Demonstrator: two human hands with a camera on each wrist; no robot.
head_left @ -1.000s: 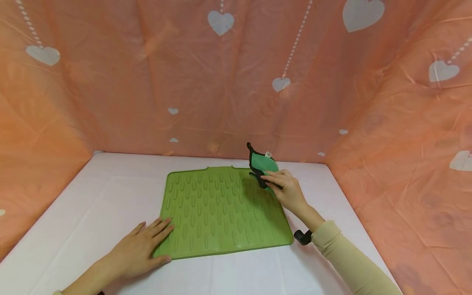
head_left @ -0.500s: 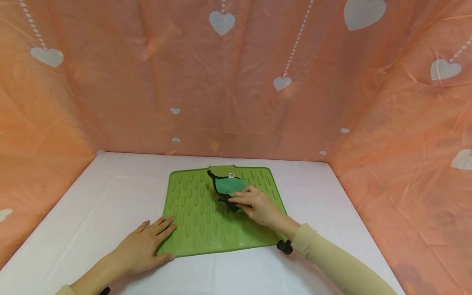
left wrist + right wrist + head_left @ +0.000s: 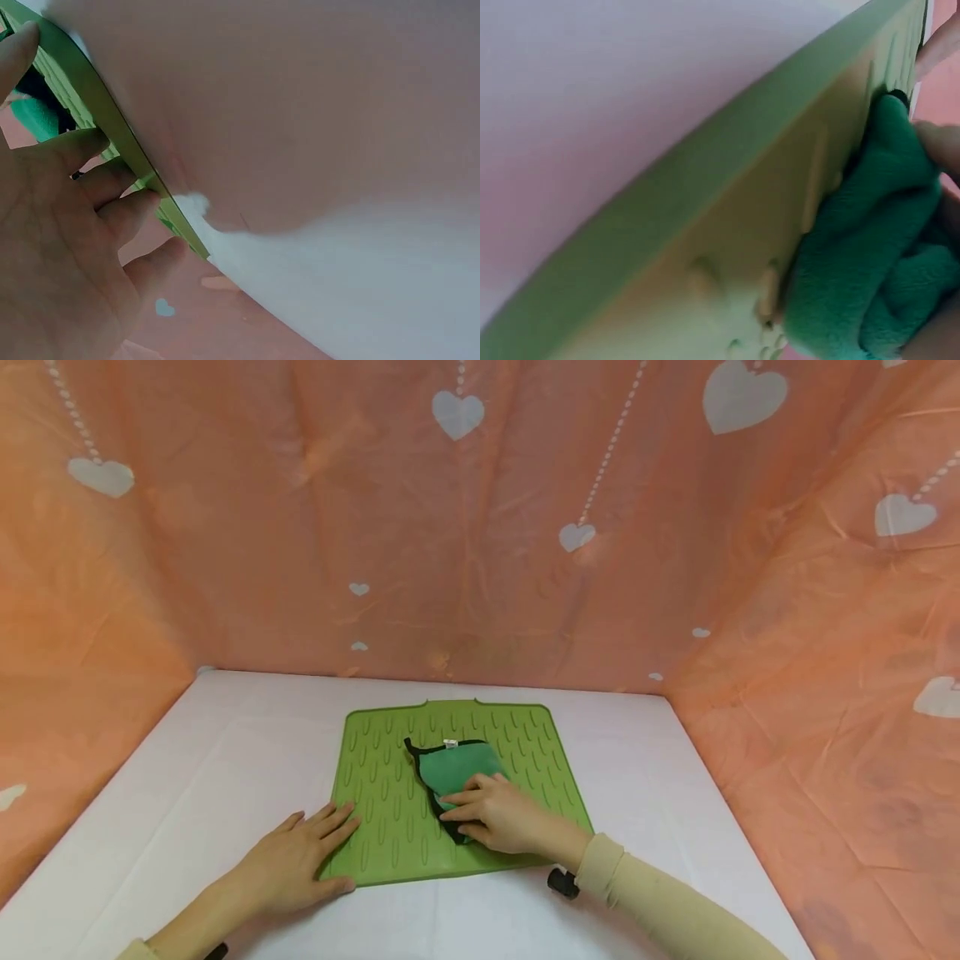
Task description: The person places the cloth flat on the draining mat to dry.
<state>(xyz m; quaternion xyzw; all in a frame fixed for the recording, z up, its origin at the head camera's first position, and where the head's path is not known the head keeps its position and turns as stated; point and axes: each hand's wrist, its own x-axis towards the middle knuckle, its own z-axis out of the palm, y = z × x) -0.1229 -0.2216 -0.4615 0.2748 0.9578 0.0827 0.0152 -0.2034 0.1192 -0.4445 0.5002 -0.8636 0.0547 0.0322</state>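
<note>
A green cleaning cloth (image 3: 453, 766) with black edging, a corner loop and a small white tag lies bunched over the middle of a green ribbed mat (image 3: 375, 793). My right hand (image 3: 498, 814) grips the cloth from the right, fingers bent over its near part. In the right wrist view, the fluffy underside of the cloth (image 3: 862, 247) is against the mat's raised ribs, close to its near edge. My left hand (image 3: 292, 860) rests with fingers spread on the mat's near left corner. In the left wrist view, the fingertips (image 3: 146, 199) of that hand overlap the mat's rim.
The mat lies on a white-covered table (image 3: 247, 735). Orange sheeting (image 3: 420, 552) with white hearts stands behind the table and along both sides. A black strap piece (image 3: 562, 882) shows under the right wrist.
My right hand has carried the cloth from the mat's far right corner leftward and nearer to me, down onto the middle. My left hand stays on the mat's left edge.
</note>
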